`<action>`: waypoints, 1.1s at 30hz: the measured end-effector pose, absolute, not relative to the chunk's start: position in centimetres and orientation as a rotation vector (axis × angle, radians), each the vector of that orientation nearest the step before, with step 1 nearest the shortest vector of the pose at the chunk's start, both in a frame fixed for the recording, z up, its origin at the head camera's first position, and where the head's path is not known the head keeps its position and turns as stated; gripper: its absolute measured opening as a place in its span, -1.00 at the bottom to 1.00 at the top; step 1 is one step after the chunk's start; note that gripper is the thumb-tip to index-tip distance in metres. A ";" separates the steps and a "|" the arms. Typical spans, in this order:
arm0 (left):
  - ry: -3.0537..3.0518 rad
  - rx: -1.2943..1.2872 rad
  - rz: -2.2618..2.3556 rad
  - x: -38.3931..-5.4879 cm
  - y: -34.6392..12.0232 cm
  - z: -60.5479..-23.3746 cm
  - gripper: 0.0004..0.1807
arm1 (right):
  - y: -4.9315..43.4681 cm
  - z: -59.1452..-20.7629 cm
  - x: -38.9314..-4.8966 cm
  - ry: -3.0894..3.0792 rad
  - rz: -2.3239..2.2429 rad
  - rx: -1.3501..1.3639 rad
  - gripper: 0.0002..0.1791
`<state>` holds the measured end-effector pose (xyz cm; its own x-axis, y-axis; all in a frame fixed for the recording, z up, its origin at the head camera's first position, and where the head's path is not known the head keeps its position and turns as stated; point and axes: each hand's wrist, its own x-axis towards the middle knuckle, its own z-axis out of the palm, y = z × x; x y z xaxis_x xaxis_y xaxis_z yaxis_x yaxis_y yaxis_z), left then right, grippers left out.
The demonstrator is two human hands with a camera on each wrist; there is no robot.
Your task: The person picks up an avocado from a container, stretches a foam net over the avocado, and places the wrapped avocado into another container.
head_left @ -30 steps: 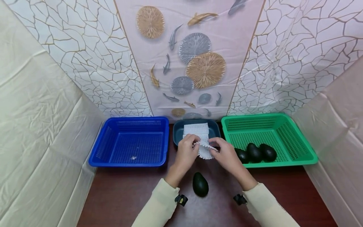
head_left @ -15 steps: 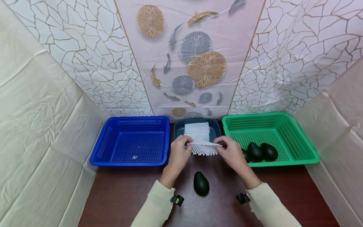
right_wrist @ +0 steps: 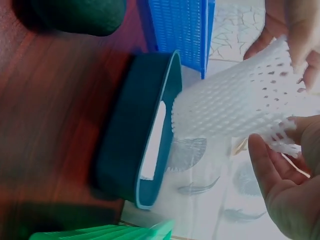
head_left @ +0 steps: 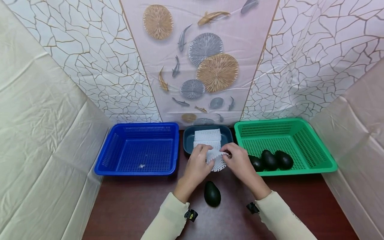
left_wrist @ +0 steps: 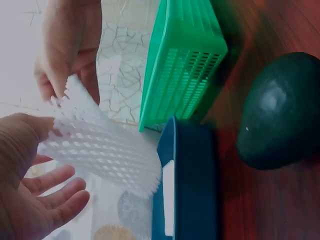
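A white foam net sleeve (head_left: pixel 218 162) hangs between my two hands above the front edge of a dark teal tray (head_left: pixel 187 137). My left hand (head_left: pixel 196 166) holds the sleeve's near edge between thumb and index finger; its other fingers are spread in the left wrist view. On the opposite side, my right hand (head_left: pixel 240 161) pinches the rim of the sleeve (right_wrist: pixel 225 105). The mouth of the sleeve gapes partly between them. A dark green avocado (head_left: pixel 212 194) lies on the table below, between my forearms, touched by neither hand.
More white foam nets (head_left: pixel 207 136) lie flat in the teal tray. To the left is a blue basket (head_left: pixel 174 166) with a small whitish bit on its floor. A green basket (head_left: pixel 318 150) at right holds several avocados (head_left: pixel 270 160) near its front edge.
The sleeve was stretched wide between my hands half a second ago. My hands have since come closer together, and the left one has shifted right along its edge. The avocado stays put.
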<state>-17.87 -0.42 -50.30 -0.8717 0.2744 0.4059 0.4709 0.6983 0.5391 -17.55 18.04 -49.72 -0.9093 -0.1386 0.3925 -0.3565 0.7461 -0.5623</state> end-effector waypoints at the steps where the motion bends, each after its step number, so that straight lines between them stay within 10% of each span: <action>1: -2.610 -0.606 -0.928 -17.8 -0.3 -50.2 -0.60 | 17.9 -49.7 -17.6 -2.607 0.911 0.415 -0.86; 16: -2.395 -0.480 -0.963 -18.6 0.6 -50.1 -0.90 | 17.1 -49.6 -17.0 -2.840 1.288 0.145 -0.48; 33: -2.359 -0.412 -1.110 -18.8 -1.7 -50.6 -0.89 | 19.7 -50.6 -17.0 -2.823 1.174 0.133 -0.85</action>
<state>-18.79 -1.67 -50.60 -0.8309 0.0596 0.5532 0.4643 0.6222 0.6303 -16.99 19.66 -50.59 -0.9929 -0.0490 0.1087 -0.1116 0.7023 -0.7031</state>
